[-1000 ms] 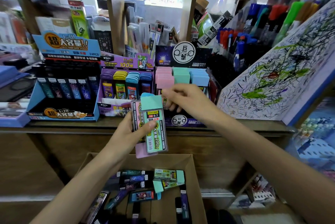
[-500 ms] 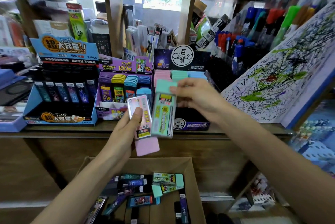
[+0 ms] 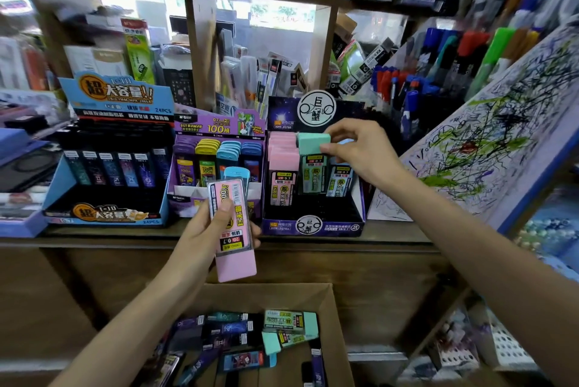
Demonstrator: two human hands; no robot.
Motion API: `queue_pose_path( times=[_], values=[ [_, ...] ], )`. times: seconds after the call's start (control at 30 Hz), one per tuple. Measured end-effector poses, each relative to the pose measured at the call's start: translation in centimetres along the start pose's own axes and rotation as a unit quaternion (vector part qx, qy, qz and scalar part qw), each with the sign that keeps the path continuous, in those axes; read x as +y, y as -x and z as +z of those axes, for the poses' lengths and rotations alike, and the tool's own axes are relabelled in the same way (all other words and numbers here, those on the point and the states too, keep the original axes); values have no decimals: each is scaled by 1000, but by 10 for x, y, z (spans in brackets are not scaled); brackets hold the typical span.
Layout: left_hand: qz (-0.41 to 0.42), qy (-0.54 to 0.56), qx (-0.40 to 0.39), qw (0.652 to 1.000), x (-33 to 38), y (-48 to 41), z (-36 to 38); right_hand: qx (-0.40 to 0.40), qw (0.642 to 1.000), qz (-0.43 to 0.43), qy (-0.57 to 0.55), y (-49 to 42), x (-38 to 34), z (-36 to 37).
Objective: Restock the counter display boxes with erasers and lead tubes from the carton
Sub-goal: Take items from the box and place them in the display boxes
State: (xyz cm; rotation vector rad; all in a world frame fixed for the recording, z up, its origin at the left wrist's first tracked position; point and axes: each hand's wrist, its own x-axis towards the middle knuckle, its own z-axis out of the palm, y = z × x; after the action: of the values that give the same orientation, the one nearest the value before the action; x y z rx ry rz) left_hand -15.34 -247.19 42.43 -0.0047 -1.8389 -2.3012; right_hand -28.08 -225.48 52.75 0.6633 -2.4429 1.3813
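Left hand point(image 3: 206, 230): fingers curled behind, thumb pressed across the front of one pink lead tube case point(image 3: 236, 264), flat, rectangular, glossy clear body, opaque matte cap pointing down, held above the carton.
Right hand point(image 3: 357, 148): fingertips pinched on the matte mint cap of a mint lead tube case point(image 3: 313, 167) standing upright in the middle row of the dark purple display box point(image 3: 313, 225), beside the pink-capped row.
Carton point(image 3: 336, 339): brown cardboard, open, below the wooden counter point(image 3: 391, 239), with mixed cases lying flat.
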Motion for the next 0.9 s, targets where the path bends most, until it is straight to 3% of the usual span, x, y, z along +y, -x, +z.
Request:
queue_pose_path(
  times=[0.27, 0.43, 0.57, 0.7, 0.83, 0.9],
  values=[
    [-3, -8, 7, 1000, -2, 0, -3, -11, 999, 39, -30, 0, 13, 8],
    [-3, -1, 3, 1000, -4, -1, 2, 26, 996, 89, -9, 6, 28, 20],
    [2, -6, -7, 1000, -3, 0, 7, 35, 991, 79, 101, 2, 24, 18],
    [15, -13, -23, 1000, 0, 3, 12, -24, 975, 108, 193, -1, 6, 15],
    [20, -15, -35, 999, 3, 7, 12, 8, 949, 19, 316, 19, -7, 20],
    [22, -21, -38, 999, 4, 8, 10, -20, 976, -5, 216, 40, -17, 32]
  ],
)
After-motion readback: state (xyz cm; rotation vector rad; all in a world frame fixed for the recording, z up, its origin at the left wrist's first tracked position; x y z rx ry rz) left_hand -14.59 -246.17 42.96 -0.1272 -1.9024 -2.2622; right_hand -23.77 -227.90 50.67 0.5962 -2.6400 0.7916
